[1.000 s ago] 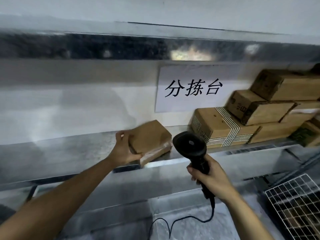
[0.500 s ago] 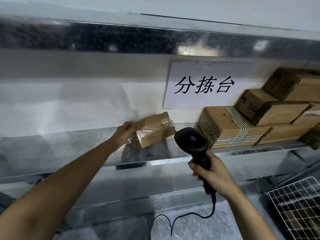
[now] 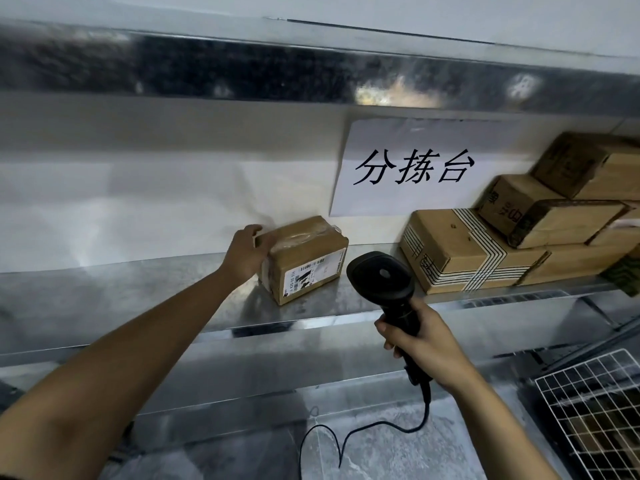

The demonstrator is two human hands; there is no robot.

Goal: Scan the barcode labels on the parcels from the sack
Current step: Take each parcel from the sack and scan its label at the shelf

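1. Your left hand (image 3: pixel 246 256) is on the parcel (image 3: pixel 304 259), fingers curled over its left end, holding it.
2. The parcel sits on the metal shelf (image 3: pixel 138 292), white label (image 3: pixel 304 277) on the side facing you, barcode print showing.
3. Your right hand (image 3: pixel 420 344) grips the black scanner (image 3: pixel 381 277) by the handle, fingers wrapped tight round it.
4. The scanner head is just right of the parcel, level with the label, not touching it.
5. The cable (image 3: pixel 363 431) loops down from the handle.
6. Further right on the shelf, a stack of boxes (image 3: pixel 519 230) under a paper sign (image 3: pixel 412 168).
7. A wire basket (image 3: pixel 588 410) sits bottom right.
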